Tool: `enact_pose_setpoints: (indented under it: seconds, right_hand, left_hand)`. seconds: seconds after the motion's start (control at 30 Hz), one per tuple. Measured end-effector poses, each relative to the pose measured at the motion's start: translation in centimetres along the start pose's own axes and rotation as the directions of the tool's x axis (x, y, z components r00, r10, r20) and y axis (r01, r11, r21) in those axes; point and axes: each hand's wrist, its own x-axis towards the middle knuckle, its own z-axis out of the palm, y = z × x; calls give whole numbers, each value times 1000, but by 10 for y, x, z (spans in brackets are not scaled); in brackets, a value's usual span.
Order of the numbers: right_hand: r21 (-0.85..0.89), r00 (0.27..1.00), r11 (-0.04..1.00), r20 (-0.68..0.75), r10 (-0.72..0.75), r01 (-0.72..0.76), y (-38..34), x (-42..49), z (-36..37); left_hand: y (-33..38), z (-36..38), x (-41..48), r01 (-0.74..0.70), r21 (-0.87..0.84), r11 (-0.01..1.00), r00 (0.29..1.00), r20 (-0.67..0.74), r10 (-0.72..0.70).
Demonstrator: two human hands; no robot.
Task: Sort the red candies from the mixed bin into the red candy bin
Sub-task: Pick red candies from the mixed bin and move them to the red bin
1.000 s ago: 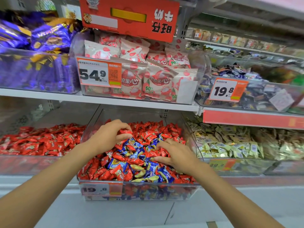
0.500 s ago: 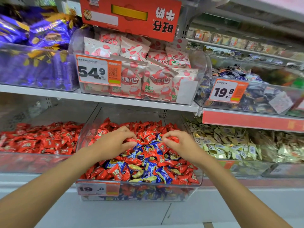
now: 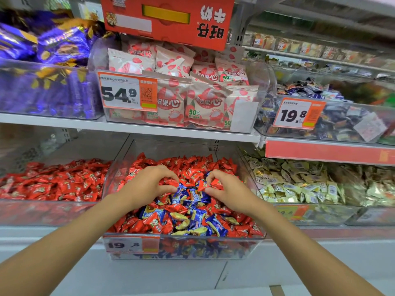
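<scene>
The clear mixed bin [image 3: 183, 246] on the lower shelf holds red candies [image 3: 192, 163] and blue and yellow candies [image 3: 192, 218] piled together. To its left the red candy bin [image 3: 32, 212] holds only red wrapped candies [image 3: 55, 182]. Both hands are inside the mixed bin near its middle. My left hand [image 3: 147, 184] has its fingers curled round red candies. My right hand [image 3: 226, 189] pinches a red candy [image 3: 215, 184] between thumb and fingers. The two hands are close together, fingertips almost facing.
A bin of pale gold candies [image 3: 299, 184] stands right of the mixed bin. The shelf above [image 3: 132, 129] carries bins of purple packets [image 3: 49, 82], pink-white bags [image 3: 192, 92] and dark mixed sweets [image 3: 333, 116]. A red sign [image 3: 166, 20] hangs overhead.
Both hands have moved further back into the mixed bin and closer together. Their fingers have curled onto red candies at the top of the pile.
</scene>
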Motion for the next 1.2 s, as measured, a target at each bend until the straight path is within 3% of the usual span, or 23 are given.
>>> enact_pose_setpoints:
  seconds: [0.1, 0.23, 0.43, 0.7, 0.9, 1.07, 1.2]
  right_hand:
    - [87, 998, 996, -52, 40, -35, 1, -4, -9]
    - [64, 998, 997, -47, 47, -44, -6, -8, -17]
    - [36, 999, 999, -15, 38, -38, -28, -14, -23]
    - [131, 997, 989, -60, -56, 64, -102, 7, 4]
    - [104, 962, 957, -26, -271, 272, -189, 79, 62]
    - [22, 955, 954, -10, -297, 298, -233, 154, 117]
    - [-127, 939, 954, 252, -235, 273, -238, 187, 146]
  left_hand:
    - [3, -5, -1, -24, -43, 999, 994, -106, 19]
    - [3, -8, -5, -19, -65, 998, 990, -142, 9]
    - [7, -29, -15, 39, -280, 959, 975, -198, -98]
    - [-23, -90, -66, 67, -223, 972, 942, -308, -136]
    - [-117, -142, -120, 317, -110, 942, 866, -371, -335]
    - [-197, -161, -137, 493, 19, 870, 800, -403, -445]
    - [-231, -154, -145, 588, 50, 808, 796, -215, -566]
